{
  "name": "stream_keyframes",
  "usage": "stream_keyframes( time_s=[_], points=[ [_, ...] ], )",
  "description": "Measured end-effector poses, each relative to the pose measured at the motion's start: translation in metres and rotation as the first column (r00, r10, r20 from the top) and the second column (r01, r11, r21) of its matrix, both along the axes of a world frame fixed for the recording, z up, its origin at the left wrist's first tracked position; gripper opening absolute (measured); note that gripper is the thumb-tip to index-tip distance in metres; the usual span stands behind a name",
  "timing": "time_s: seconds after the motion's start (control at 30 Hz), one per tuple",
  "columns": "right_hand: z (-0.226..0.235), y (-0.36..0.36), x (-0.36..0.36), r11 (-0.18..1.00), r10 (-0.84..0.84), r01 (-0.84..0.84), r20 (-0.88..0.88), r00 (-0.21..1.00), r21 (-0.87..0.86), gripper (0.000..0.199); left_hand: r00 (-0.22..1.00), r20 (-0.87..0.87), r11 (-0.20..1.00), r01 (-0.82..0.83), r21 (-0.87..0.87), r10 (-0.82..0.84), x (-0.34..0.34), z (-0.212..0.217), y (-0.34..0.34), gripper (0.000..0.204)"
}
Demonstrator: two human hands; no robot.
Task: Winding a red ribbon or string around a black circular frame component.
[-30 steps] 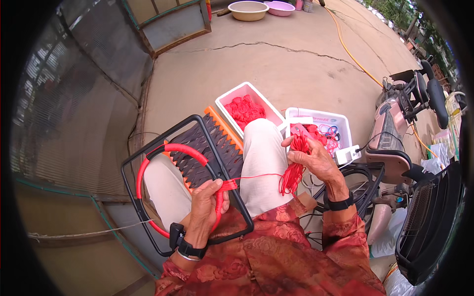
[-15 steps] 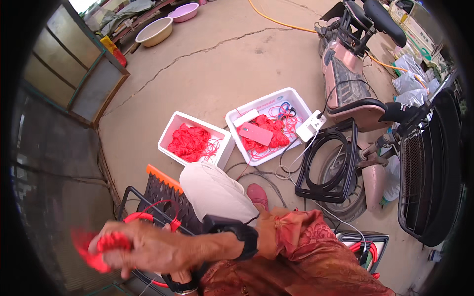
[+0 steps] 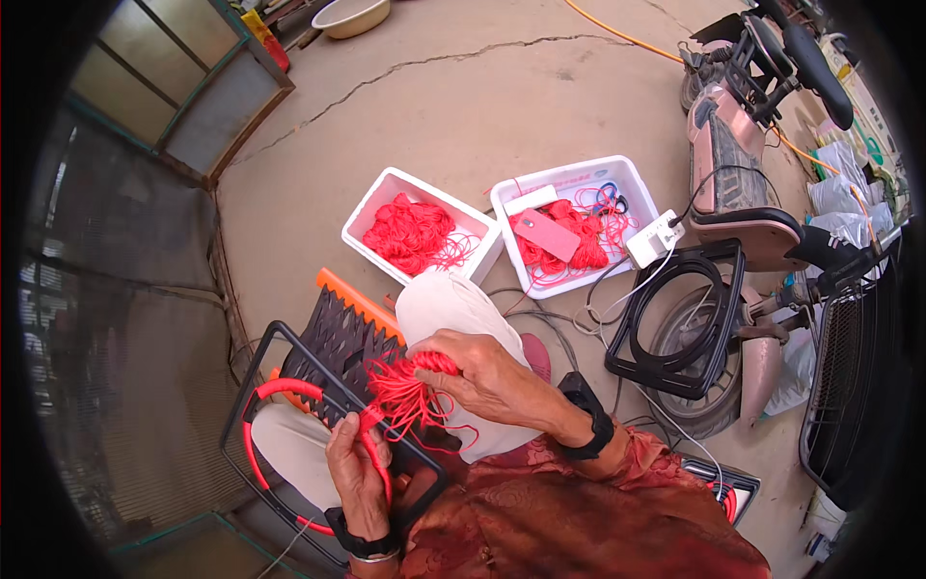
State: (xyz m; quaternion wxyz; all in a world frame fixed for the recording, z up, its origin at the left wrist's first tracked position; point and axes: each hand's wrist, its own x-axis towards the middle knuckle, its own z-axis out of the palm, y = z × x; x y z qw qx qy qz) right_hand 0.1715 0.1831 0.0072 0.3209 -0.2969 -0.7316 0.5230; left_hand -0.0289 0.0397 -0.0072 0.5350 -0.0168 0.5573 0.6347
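Note:
My right hand [image 3: 490, 378] is closed around a looped bundle of red cord [image 3: 410, 386], whose loose strands hang toward the left hand. Below and to its left, my left hand [image 3: 357, 475] pinches a red-wrapped hoop [image 3: 289, 387] where the cord meets it. The hoop lies against a black rectangular metal frame [image 3: 253, 372] above my lap. Part of the hoop passes behind the frame and my fingers. A black band sits on each wrist.
Ahead stand a white foam box [image 3: 376, 207] of red cord and a white tray [image 3: 617, 166] with cord, a red phone [image 3: 547, 234] and scissors. A power strip [image 3: 655, 239], cables and a pink electric scooter [image 3: 719, 179] are on the right. A black slatted seat [image 3: 333, 352] is nearby.
My right hand has swung from the far left back to the right with the red cord bundle. My left hand, mostly hidden before, now shows on the hoop. The view has shifted left.

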Motion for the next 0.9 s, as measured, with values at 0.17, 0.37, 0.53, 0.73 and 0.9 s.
stream_keyframes(
  time_s=[0.17,0.37,0.53,0.73,0.9],
  points=[
    [0.029,0.028,0.002,0.963,0.005,-0.013,0.031,1.000,0.269,0.023,0.999,-0.018,0.998,0.045,0.052,-0.044,-0.006,0.004,-0.018,0.019],
    [0.097,0.015,-0.005,0.980,0.169,-0.180,-0.122,0.978,-0.085,0.023,0.999,-0.034,0.989,0.041,0.142,-0.036,0.009,0.011,-0.030,0.020],
    [0.103,0.016,0.001,0.924,-0.024,-0.121,-0.369,0.929,-0.364,0.026,1.000,0.008,0.984,0.021,0.175,-0.023,0.019,0.007,-0.033,0.021],
    [0.070,0.024,-0.010,0.837,-0.120,-0.190,-0.511,0.851,-0.514,0.035,1.000,0.022,0.980,-0.018,0.201,0.014,0.020,-0.002,-0.024,0.019],
    [0.074,0.026,-0.008,0.911,-0.098,-0.117,-0.483,0.870,-0.395,0.032,0.998,0.063,0.973,-0.018,0.232,0.004,0.021,0.000,-0.028,0.018]
  ],
)
